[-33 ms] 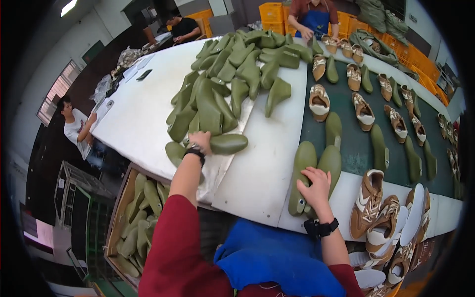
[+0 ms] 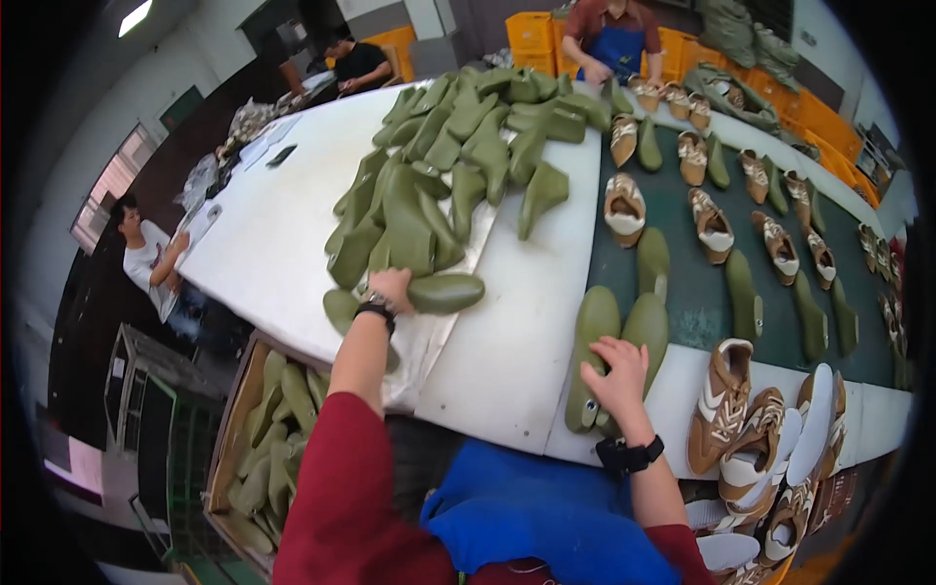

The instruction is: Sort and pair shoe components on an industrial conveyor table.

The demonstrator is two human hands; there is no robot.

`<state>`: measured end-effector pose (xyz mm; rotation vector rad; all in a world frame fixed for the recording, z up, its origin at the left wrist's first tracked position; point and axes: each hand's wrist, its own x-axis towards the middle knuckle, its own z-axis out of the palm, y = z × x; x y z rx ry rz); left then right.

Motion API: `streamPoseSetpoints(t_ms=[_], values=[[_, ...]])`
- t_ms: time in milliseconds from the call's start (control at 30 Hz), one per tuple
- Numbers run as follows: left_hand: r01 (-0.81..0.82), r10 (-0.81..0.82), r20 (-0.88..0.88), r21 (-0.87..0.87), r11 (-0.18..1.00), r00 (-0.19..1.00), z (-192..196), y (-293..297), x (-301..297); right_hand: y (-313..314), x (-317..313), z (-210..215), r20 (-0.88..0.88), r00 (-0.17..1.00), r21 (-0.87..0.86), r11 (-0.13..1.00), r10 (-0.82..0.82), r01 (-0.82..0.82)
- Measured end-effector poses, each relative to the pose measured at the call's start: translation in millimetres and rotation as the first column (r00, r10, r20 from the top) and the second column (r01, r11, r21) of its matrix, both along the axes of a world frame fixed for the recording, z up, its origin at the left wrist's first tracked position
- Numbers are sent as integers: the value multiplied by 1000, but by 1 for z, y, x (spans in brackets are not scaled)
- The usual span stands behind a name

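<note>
With left fingers (image 2: 392, 285) still clasping a green last (image 2: 446, 292), right fingers (image 2: 626, 355) over two more (image 2: 595, 320), grip unclear, crates (image 2: 529, 35) beyond white worktop (image 2: 536, 263).

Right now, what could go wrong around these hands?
The heaped green lasts overlap, so a tug by the left hand might make some slide. The right hand lies across two side-by-side lasts, which could slip apart or knock together. Brown-and-white sneakers crowd nearby and might get bumped.
</note>
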<state>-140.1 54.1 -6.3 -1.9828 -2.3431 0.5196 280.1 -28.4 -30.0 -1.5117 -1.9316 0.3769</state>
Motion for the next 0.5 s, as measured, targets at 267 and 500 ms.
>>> streamPoseSetpoints(t_ms=[267,500], values=[[113,-147,205,168,979,968,9,-1,67,1,-1,2,-20,1000,0,1000,-17,17],[-214,-122,785,310,926,607,-33,-60,127,10,-9,5,-29,1000,23,1000,-10,10]])
